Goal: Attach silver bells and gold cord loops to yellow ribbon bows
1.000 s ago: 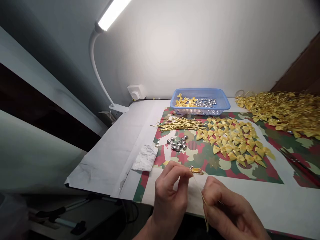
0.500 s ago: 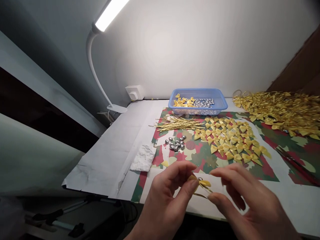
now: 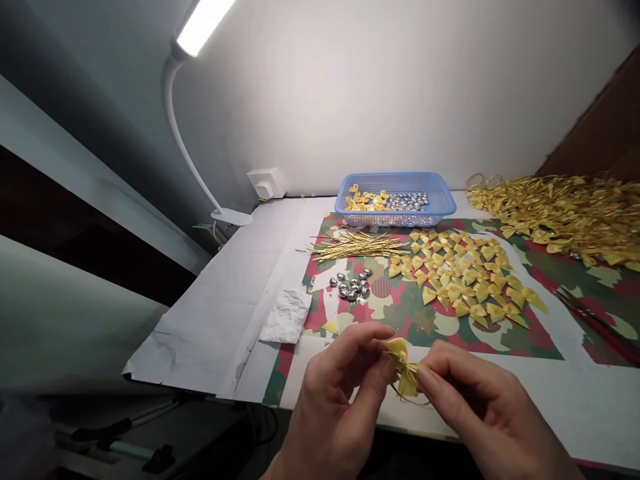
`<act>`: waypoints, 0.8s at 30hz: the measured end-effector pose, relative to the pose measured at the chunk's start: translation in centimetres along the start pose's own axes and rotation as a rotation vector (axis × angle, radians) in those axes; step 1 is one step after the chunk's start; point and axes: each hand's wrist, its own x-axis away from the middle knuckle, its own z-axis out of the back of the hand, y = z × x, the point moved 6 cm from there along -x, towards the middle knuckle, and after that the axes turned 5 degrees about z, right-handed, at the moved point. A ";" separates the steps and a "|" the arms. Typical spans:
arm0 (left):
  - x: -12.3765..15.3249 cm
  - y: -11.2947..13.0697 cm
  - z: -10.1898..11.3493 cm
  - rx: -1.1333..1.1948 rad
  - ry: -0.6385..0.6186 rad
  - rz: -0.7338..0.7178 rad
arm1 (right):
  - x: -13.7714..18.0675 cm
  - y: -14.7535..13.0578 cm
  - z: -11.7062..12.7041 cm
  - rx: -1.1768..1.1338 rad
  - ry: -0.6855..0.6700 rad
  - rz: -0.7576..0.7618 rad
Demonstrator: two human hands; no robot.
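A small yellow ribbon bow with a thin gold tie looped under it is pinched between both hands at the table's near edge. My left hand grips its left side with thumb and fingers closed. From the right, my right hand pinches the bow and the tie. A spread of yellow bows lies beyond the hands. Left of that spread lie a bundle of gold ties and a cluster of silver heart beads.
A blue basket with bows and silver beads stands at the back. A heap of finished gold bows fills the back right. A crumpled white paper, a clamp lamp, a wall socket and dark tools surround the patterned mat.
My hands came together. The right hand, which held the tie low and apart, now pinches the bow. The bow has turned upright between the fingers.
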 end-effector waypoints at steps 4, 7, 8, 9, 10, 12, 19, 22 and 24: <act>0.2 0.0 0.0 -0.041 -0.049 -0.006 | 0.0 0.5 0.0 -0.117 0.024 -0.076; 0.1 0.0 -0.1 -0.115 -0.105 0.000 | 0.1 0.6 -0.2 -0.070 0.036 -0.056; 0.0 0.0 -0.1 -0.133 -0.121 0.003 | 0.1 0.6 -0.3 -0.056 0.027 -0.054; -0.1 0.0 -0.1 -0.145 -0.133 0.003 | 0.2 0.7 -0.4 -0.045 0.019 -0.053; -0.2 0.1 -0.1 -0.151 -0.139 -0.001 | 0.2 0.7 -0.4 -0.036 0.017 -0.053; -0.4 0.1 -0.1 -0.155 -0.146 -0.011 | 0.0 0.8 -0.2 -0.021 0.022 -0.040; -0.7 -0.3 0.5 -0.190 -0.119 -0.024 | 0.1 1.6 -0.3 0.074 0.007 0.012; -0.6 -0.1 0.6 -0.216 -0.118 -0.072 | 1.1 0.7 0.5 0.212 0.273 0.119; -0.4 -0.1 0.8 -0.233 -0.083 -0.070 | 2.1 -0.4 0.8 0.319 0.402 0.221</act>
